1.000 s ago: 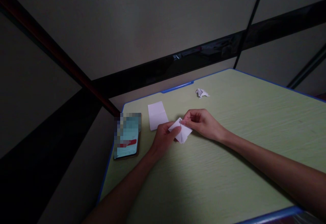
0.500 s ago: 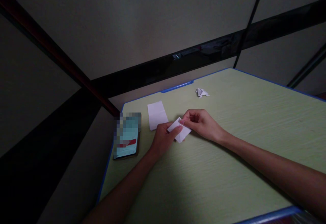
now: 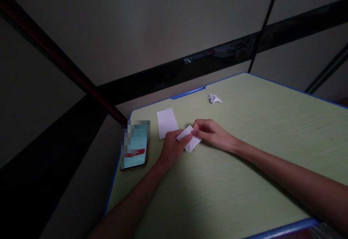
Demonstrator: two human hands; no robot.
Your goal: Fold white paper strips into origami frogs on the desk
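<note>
A small piece of folded white paper [image 3: 193, 144], roughly diamond-shaped with a crease down its middle, is held between my two hands over the table. My left hand [image 3: 172, 146] grips its left side, thumb pressed on top and the other fingers mostly hidden beneath. On the upper right side, my right hand [image 3: 210, 133] pinches the paper between thumb and curled fingers. Just behind my left hand lies a pad of white paper [image 3: 167, 122]. Farther back sits a small folded paper figure [image 3: 214, 99].
A phone [image 3: 137, 146] with a lit, partly blurred screen lies at the left edge of the pale green table [image 3: 266, 130]. The table has a blue rim, with a raised blue strip [image 3: 189, 93] at the back. Behind stand grey panels with a glossy black band [image 3: 168, 75].
My right thumb and fingers have shifted slightly down and left along the paper's upper edge. The lower layers of the paper look a little more parted. My left hand keeps its hold.
</note>
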